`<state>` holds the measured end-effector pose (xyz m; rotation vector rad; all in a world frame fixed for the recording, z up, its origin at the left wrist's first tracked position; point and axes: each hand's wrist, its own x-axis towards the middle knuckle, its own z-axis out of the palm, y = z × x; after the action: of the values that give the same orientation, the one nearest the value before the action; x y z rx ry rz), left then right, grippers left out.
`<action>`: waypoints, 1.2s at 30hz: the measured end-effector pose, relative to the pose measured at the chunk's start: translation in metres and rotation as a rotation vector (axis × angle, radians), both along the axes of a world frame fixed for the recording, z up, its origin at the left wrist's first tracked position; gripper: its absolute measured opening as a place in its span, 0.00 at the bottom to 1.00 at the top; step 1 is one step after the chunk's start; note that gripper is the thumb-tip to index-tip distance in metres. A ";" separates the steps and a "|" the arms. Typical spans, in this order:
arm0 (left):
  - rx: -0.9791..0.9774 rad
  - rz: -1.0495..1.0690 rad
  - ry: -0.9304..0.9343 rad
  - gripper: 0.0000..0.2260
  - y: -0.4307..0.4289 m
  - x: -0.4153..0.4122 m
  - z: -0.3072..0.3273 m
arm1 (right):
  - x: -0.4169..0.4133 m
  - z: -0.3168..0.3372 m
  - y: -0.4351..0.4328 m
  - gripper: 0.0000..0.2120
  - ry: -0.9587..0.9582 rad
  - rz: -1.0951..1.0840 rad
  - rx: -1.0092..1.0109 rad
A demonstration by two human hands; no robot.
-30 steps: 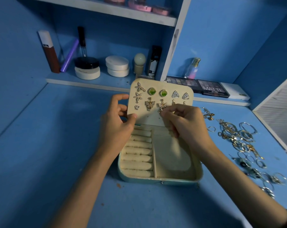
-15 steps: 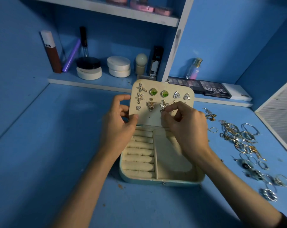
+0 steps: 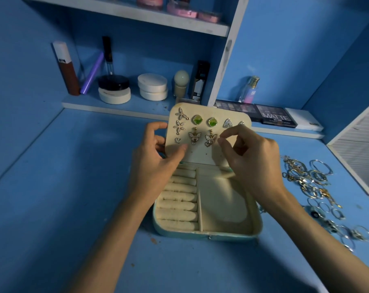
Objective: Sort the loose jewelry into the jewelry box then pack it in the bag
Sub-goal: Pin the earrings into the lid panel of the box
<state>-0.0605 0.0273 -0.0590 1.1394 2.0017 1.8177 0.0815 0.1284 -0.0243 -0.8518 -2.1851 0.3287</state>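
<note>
Beside butterfly earring (image 3: 210,140), right fingers (image 3: 230,131) nearly together, perhaps empty; left fingers (image 3: 177,150) round lid (image 3: 200,157)

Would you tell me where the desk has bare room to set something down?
Bare: the desk left of the box, out to the wall, and the strip before the box. Right of the box, loose jewelry crowds it.

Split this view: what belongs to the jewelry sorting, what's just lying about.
Job: pale green jewelry box; its cream earring panel; loose silver and gold rings and chains.
Lying about: white round compacts; black MATTE eyeshadow palette; clear perfume bottle.
</note>
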 end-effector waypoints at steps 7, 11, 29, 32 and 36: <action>-0.094 0.090 0.157 0.28 0.003 0.010 0.014 | 0.005 -0.007 -0.001 0.05 0.079 -0.017 0.116; -0.175 0.118 0.200 0.29 0.006 0.013 0.021 | 0.006 0.000 0.006 0.04 0.075 0.008 0.337; -0.306 0.210 0.279 0.31 0.018 0.020 0.023 | 0.002 0.008 0.029 0.30 -0.262 0.056 0.456; -0.313 0.212 0.265 0.30 0.018 0.020 0.023 | 0.003 0.010 0.029 0.27 -0.249 0.065 0.472; -0.337 0.217 0.253 0.31 0.017 0.021 0.025 | 0.004 0.013 0.026 0.29 -0.253 0.077 0.437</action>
<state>-0.0395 0.0441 -0.0338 1.1289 2.5446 1.3964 0.0859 0.1545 -0.0116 -0.5883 -2.3977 -0.2299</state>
